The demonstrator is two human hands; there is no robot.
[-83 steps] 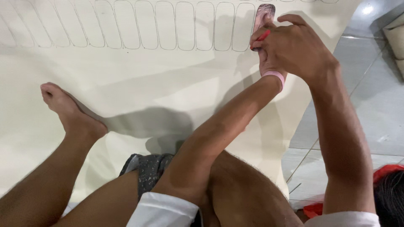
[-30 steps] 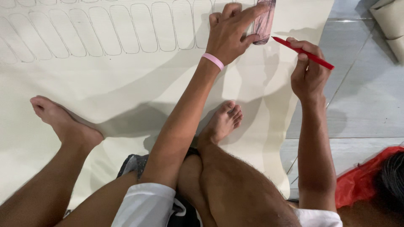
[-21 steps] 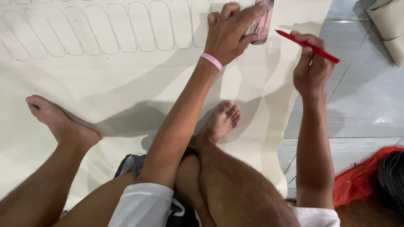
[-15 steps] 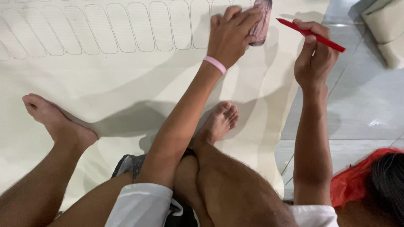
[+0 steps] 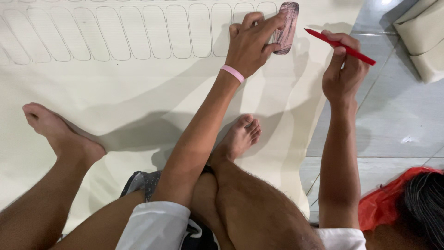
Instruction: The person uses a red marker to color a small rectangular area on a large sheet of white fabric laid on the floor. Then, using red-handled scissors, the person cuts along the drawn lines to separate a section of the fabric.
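Two bare legs fill the near ground, knees bent, one foot (image 5: 55, 134) planted out left on the sheet (image 5: 138, 97), the other foot (image 5: 240, 136) tucked in at centre. Grey shorts (image 5: 143, 180) and a white shirt hem (image 5: 157, 227) sit closest to the camera, and a red bag (image 5: 388, 203) lies on the tiled floor (image 5: 393, 125) at the right edge.

Moving up: the right hand (image 5: 344, 74) hovers just off the sheet's right edge, fingers closed around a red pen (image 5: 340, 46), tip aimed left toward the template. The left hand (image 5: 254, 41), pink band (image 5: 232, 73) on the wrist, reaches further, fingertips spread and pressing down on the template (image 5: 286, 21) — a small, dark, rounded-oblong piece lying flat near the sheet's top right corner, just beside the last drawn outline. The hands are apart, pen tip close to the template but not touching.

Furthest away, a row of rounded outlines (image 5: 138, 30) runs across the top of the sheet.

That template looks thin, light and fairly stiff, likely to skid on the smooth sheet — best pinned from above, fingers kept clear of its edge. The sheet itself looks soft and creasable. A pale cushion (image 5: 423, 39) sits top right.
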